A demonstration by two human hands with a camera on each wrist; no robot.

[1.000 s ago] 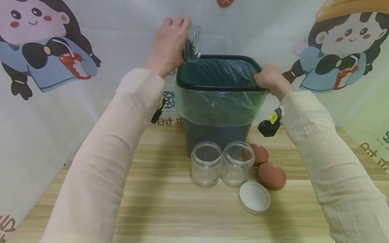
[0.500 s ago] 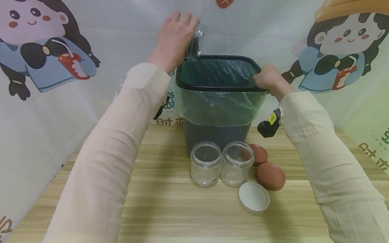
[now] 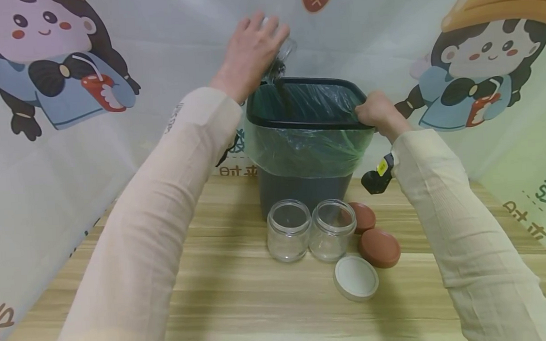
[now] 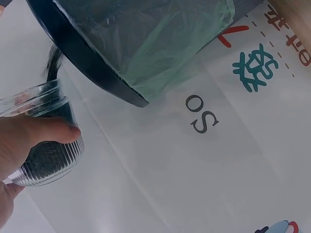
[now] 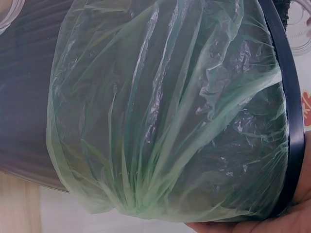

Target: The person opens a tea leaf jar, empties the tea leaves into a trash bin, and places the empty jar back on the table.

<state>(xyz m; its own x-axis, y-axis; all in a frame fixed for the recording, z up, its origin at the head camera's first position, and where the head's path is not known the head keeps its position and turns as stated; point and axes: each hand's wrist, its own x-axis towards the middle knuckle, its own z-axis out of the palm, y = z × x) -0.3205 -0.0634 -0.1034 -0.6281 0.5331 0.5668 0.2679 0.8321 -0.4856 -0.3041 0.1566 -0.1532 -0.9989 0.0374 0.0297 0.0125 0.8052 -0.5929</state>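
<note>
My left hand [image 3: 251, 52] grips a ribbed clear glass jar [image 4: 51, 160] tilted over the left side of the trash can [image 3: 274, 191]. Dark, loose, tea-like bits [image 4: 52, 63] stream from its mouth into the can, and more of them lie inside the jar. A green plastic bag [image 3: 304, 149] lines the can and folds down over its black rim [image 3: 312, 124]. At the rim's right corner, my right hand [image 3: 378, 112] holds on, with part of that hand also at the edge of the right wrist view. Its fingertips are mostly hidden.
Two open glass jars [image 3: 289, 238] stand on the wooden table [image 3: 270, 313] before the can. Two reddish-brown lids [image 3: 380, 248] and a white lid [image 3: 356, 277] lie to their right. A printed cloth [image 3: 166, 38] hangs behind.
My left hand has moved slightly right and up, tipping the jar further. Dark bits now pour out in a stream. My right hand keeps its hold on the rim.
</note>
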